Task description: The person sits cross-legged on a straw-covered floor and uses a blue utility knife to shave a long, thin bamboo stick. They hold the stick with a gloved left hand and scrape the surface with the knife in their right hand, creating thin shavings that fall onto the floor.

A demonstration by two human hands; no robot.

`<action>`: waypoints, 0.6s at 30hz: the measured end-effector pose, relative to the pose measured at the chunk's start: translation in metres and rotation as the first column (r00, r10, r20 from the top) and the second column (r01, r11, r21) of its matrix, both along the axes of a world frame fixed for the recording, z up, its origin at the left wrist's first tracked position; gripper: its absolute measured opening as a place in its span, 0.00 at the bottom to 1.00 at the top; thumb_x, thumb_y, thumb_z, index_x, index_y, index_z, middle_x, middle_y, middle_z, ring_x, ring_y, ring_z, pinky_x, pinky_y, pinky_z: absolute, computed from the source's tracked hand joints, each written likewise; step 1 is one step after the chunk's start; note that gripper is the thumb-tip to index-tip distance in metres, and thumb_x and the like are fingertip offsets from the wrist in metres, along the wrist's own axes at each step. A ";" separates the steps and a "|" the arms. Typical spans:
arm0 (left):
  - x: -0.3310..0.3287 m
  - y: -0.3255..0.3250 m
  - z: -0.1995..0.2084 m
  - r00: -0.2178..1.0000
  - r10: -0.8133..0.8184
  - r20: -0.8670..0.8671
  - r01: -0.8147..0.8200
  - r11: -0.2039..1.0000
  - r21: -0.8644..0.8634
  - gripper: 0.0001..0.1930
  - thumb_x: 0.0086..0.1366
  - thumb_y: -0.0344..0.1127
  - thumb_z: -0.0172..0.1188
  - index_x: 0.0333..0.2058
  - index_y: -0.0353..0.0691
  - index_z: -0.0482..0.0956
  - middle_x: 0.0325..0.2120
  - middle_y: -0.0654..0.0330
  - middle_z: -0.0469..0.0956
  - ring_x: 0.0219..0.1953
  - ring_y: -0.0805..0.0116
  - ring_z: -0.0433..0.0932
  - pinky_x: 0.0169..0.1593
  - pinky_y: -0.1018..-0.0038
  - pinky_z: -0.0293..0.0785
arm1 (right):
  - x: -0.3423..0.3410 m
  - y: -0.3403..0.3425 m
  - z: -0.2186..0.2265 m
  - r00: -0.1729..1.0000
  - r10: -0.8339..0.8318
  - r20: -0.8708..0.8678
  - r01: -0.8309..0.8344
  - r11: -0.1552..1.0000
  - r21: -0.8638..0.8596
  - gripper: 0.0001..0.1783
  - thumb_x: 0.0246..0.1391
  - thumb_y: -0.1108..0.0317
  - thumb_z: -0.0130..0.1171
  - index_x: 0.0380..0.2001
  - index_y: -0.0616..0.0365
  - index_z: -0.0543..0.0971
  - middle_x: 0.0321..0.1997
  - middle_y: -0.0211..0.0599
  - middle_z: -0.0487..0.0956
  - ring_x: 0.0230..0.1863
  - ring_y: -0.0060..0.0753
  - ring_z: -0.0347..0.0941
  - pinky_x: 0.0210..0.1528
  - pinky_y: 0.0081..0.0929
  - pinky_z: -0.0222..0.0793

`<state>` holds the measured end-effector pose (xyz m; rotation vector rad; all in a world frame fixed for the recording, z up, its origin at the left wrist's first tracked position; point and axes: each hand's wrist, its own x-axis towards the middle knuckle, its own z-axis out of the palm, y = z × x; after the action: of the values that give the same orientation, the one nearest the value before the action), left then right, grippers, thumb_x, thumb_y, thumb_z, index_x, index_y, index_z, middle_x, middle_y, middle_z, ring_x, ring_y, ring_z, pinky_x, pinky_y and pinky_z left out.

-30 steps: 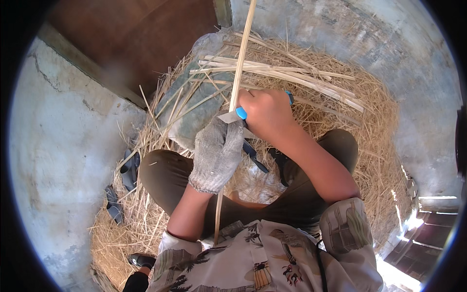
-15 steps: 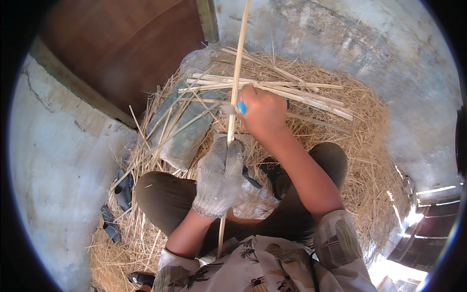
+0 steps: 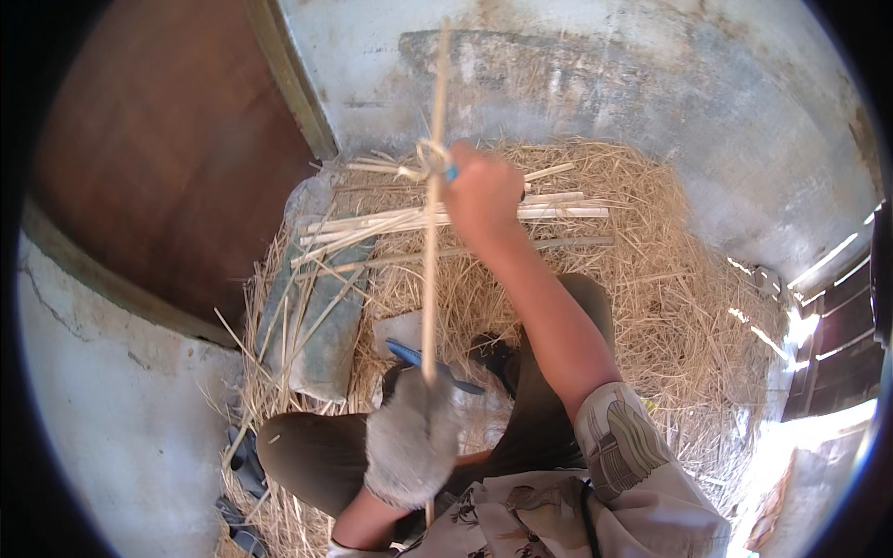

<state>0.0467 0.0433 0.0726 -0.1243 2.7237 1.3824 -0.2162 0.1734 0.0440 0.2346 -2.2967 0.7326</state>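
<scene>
My left hand (image 3: 414, 442), in a worn whitish knit glove, is closed round a long, pale bamboo-like strip (image 3: 430, 279). The strip stands lengthwise in front of me, and its lower end passes below the glove toward my lap. Farther up, my bare right hand (image 3: 486, 193) is closed at the strip's right side, with a blue wrap on one finger. It grips a knife whose dark handle end peeks out behind the fist; the blade is blurred against the strip. A thin curled shaving (image 3: 430, 158) stands off the strip beside that hand.
Several split strips (image 3: 549, 212) lie across the straw-like shavings (image 3: 651, 279) beyond my knees. A greenish sack (image 3: 326, 325) lies at left, with dark footwear (image 3: 246, 462) below it. Something blue (image 3: 406, 352) rests between my legs. Walls and a brown door panel (image 3: 177, 158) enclose the corner.
My right hand has slid up and away along the strip, and a curl of shaving has risen there. My left hand has drawn toward me with the strip. The view has tilted upward.
</scene>
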 end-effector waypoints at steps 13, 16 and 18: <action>-0.002 0.001 -0.010 0.960 -0.279 -0.008 0.276 0.946 0.171 0.18 0.75 0.47 0.55 0.42 0.36 0.80 0.17 0.55 0.78 0.20 0.59 0.80 0.27 0.63 0.77 | -0.040 0.093 0.026 0.997 0.071 0.021 -0.014 0.461 -0.887 0.19 0.66 0.56 0.60 0.25 0.58 0.76 0.16 0.27 0.69 0.17 0.19 0.63 0.16 0.24 0.53; -0.017 -0.007 -0.022 0.994 -0.033 0.104 -0.013 0.911 0.413 0.19 0.75 0.47 0.56 0.46 0.34 0.80 0.20 0.61 0.79 0.22 0.72 0.77 0.27 0.71 0.75 | -0.017 0.045 0.025 0.922 0.381 -0.069 -0.169 0.234 -0.958 0.25 0.65 0.46 0.62 0.24 0.55 0.74 0.14 0.21 0.63 0.14 0.17 0.56 0.16 0.22 0.51; -0.025 -0.012 -0.026 0.993 0.078 0.090 -0.112 0.871 0.478 0.18 0.76 0.45 0.56 0.47 0.32 0.80 0.20 0.63 0.77 0.21 0.75 0.75 0.25 0.74 0.73 | 0.003 0.022 0.030 0.806 0.587 -0.074 -0.205 0.159 -0.966 0.29 0.64 0.41 0.62 0.24 0.55 0.73 0.13 0.19 0.61 0.13 0.16 0.53 0.16 0.21 0.51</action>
<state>0.0220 0.0315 0.0466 -0.2655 2.2551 1.9957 -0.2133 0.1951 0.0739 0.1476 -1.5568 2.4982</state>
